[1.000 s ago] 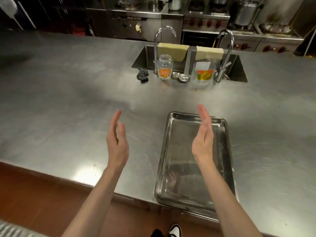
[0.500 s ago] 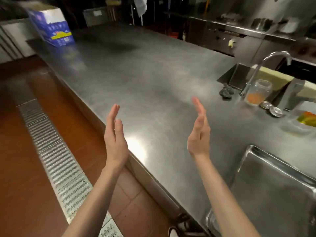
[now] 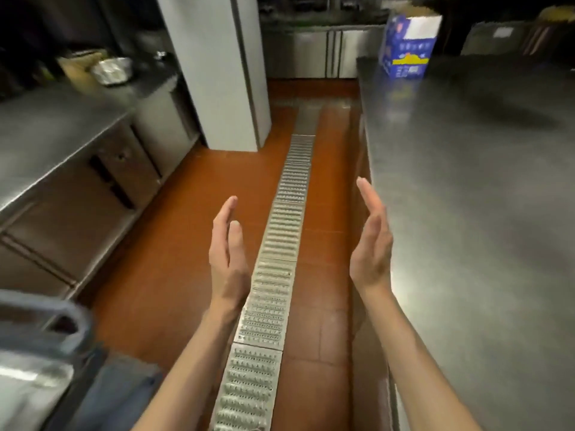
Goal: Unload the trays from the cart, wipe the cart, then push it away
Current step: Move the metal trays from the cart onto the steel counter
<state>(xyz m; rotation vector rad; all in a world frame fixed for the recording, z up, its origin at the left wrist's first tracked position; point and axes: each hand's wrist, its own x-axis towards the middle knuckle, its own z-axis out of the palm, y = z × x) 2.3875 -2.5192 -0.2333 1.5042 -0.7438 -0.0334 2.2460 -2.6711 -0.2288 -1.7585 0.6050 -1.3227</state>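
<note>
Steel-grated floor drain runs down the orange-brown tiled floor between two stainless counters, and above it the left hand and right hand hang bare — palms facing each other, fingers straight, holding nothing. At the lower left corner sits the blurred grey-handled cart with a shiny metal tray on it — well apart from both hands. A blue-and-white cardboard box stands at the far end of the right-hand steel counter.

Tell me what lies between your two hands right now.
Nothing held: in the head view, only the metal floor drain grate and red floor tile show between the left hand and right hand, both empty.
</note>
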